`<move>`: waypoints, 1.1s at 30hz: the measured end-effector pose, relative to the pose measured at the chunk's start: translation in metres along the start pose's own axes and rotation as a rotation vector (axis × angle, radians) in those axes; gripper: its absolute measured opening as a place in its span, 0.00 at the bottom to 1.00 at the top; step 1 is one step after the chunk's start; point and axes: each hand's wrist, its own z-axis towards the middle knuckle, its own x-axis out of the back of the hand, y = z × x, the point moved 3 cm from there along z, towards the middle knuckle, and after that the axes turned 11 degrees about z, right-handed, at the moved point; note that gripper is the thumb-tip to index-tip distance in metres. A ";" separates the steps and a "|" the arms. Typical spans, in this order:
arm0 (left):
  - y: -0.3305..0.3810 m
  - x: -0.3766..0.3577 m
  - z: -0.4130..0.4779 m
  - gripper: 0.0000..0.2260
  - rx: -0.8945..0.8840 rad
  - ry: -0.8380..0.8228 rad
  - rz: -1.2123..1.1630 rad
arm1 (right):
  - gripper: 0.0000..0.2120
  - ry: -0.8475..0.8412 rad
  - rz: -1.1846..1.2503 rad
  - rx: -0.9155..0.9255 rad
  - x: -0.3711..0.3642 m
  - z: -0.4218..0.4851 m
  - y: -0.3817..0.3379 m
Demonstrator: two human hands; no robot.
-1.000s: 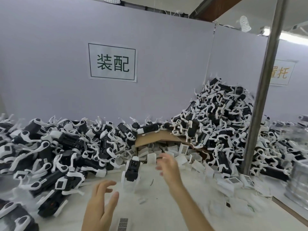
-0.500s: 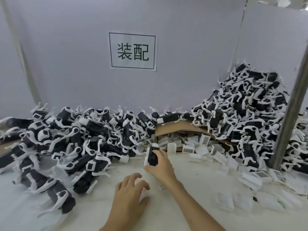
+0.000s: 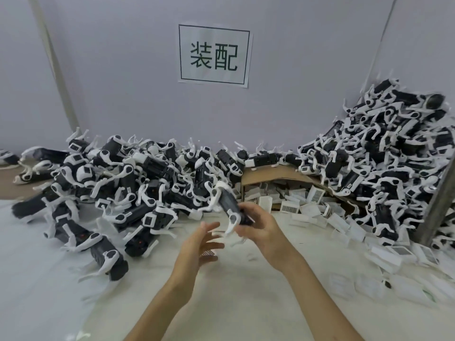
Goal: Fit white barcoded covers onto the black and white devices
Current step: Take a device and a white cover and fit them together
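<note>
Gripping one black and white device (image 3: 227, 205): the right hand (image 3: 258, 226), fingers and thumb curled round its lower end. The device is raised off the table (image 3: 49, 291) and tilted, upper end leaning up and to the left, with white legs sticking out on either side; its outline is blurred.

Left hand (image 3: 199, 244): just beside and below the device, fingers straight and spread, nothing gripped. Fingertips lie near one white leg; contact cannot be told. A small dark striped patch (image 3: 208, 253) shows under the fingers, too blurred to identify.

Left pile (image 3: 123, 178): black and white devices heaped loosely on the table against the grey partition (image 3: 123, 82), several spilled forward toward the person.

Right pile (image 3: 384, 153): more of the same devices, heaped higher, rising toward the right edge of view.

Cardboard box (image 3: 270, 174): between the two piles, open toward the person, devices resting on its top.

White barcoded covers (image 3: 315, 195): spilling from the box across the table, to the right of the hands and apart from them, continuing along the foot of the right pile. Black stripes show on a few.

Sign (image 3: 213, 55): white sheet, black border, two large characters, stuck on the partition above the box.

Metal pole (image 3: 440, 205): slanting at the right edge, in front of the right pile.
</note>
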 end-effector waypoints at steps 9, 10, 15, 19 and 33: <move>0.002 0.007 -0.005 0.21 -0.039 0.049 -0.141 | 0.39 0.082 -0.125 -0.038 -0.017 -0.015 0.030; 0.003 0.010 -0.004 0.20 -0.015 0.095 -0.186 | 0.38 0.154 -0.294 0.011 -0.017 -0.018 0.030; 0.006 0.020 -0.003 0.16 0.011 0.143 -0.386 | 0.26 -0.148 -0.857 -0.030 -0.037 -0.025 0.051; 0.009 0.019 -0.006 0.08 0.008 0.067 -0.466 | 0.23 -0.181 -0.953 -0.099 -0.046 -0.026 0.059; 0.008 0.016 -0.003 0.13 -0.010 0.071 -0.377 | 0.11 0.217 0.004 -0.114 -0.015 -0.020 0.025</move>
